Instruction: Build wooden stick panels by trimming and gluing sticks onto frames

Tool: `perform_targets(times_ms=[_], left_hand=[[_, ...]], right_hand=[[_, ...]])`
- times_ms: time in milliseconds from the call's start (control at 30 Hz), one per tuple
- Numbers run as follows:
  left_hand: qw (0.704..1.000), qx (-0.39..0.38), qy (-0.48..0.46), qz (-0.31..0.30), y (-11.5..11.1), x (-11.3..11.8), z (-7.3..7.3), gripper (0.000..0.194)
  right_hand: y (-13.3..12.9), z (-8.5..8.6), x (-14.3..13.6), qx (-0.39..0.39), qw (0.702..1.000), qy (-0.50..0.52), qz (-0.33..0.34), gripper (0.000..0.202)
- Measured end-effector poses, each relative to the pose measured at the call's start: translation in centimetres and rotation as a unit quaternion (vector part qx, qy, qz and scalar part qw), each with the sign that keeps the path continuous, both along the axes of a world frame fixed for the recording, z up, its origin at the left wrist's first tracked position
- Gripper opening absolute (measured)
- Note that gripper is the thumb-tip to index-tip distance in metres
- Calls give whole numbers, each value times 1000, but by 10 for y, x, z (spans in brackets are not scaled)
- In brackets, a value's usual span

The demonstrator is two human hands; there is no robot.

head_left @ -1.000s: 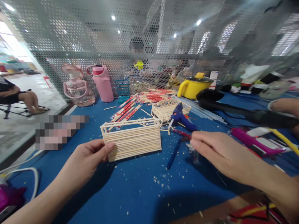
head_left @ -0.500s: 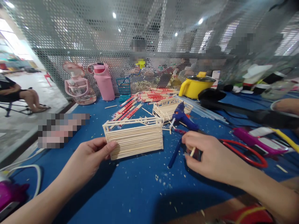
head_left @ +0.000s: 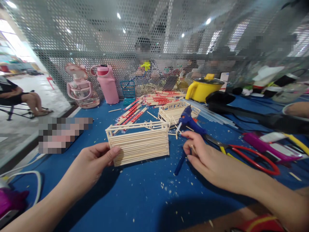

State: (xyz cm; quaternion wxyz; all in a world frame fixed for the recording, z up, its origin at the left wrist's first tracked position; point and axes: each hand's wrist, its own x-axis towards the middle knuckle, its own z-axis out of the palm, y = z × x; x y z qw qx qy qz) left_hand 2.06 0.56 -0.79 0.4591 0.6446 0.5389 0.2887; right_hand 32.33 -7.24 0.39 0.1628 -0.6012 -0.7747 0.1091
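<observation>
On the blue tabletop [head_left: 142, 196], centre | left hand [head_left: 94, 159] pinches stick-built box [head_left: 141, 145] by its left end | right hand [head_left: 209, 162]: fingers curled round short stick [head_left: 193, 149], near glue gun [head_left: 190, 121] | step (judged): adding pieces; next calls for glue, careful alignment

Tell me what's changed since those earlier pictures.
Your right hand has moved left, and a short stick now shows in its fingers, not visible at first. The red-handled scissors, mostly hidden before, are in view. Your left hand still holds the stick box; the blue glue gun stayed put.
</observation>
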Motion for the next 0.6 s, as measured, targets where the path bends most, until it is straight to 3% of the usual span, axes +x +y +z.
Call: perform_targets(times_ms=[167, 300, 433, 600], left_hand=[[1000, 3, 7, -7, 2, 0, -2, 37], [1000, -3, 4, -7, 3, 0, -3, 38], [1000, -10, 17, -8, 1, 0, -1, 40], [1000, -16, 17, -11, -1, 1, 2, 44]], right_hand=[[24, 15, 4, 48, 999, 6, -20, 11], [36, 20, 3, 86, 993, 75, -16, 13], [35, 14, 1, 65, 989, 130, 4, 31], [29, 7, -3, 79, 988, 135, 14, 6]])
